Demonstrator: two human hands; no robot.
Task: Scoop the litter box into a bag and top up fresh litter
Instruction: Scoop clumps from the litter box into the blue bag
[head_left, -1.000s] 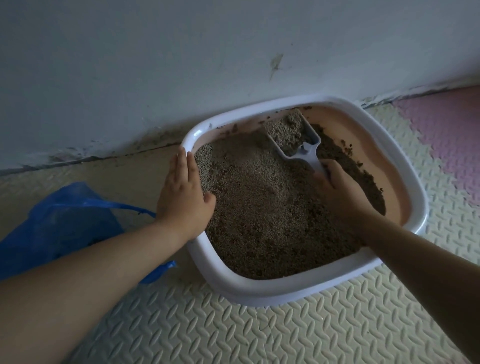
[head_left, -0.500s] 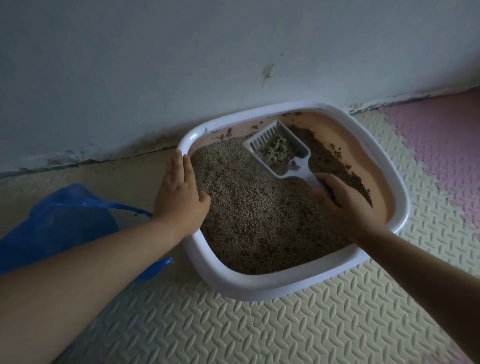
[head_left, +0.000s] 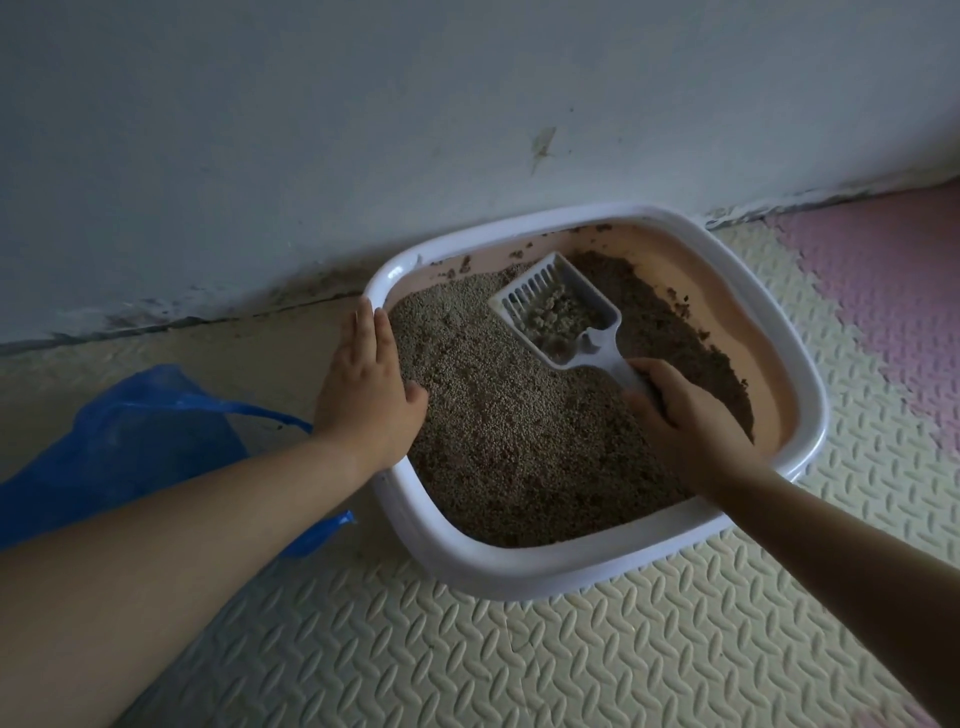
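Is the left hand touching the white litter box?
Touching. The head view shows the left hand lying flat on the litter box, covering its left rim, fingers straight and thumb pointing inward over the litter.

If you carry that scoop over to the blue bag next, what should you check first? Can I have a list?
1. Grip on the scoop: ok. The right hand curls round its handle.
2. Scoop's load: ok. It holds mostly clumps, and the slots near the tip show open.
3. Litter box steadied: ok. The left hand lies flat on its left rim.
4. Blue bag close by: ok. It lies just left of the litter box.
5. Bag mouth open: cannot tell. It looks crumpled, and the left arm covers part of it.
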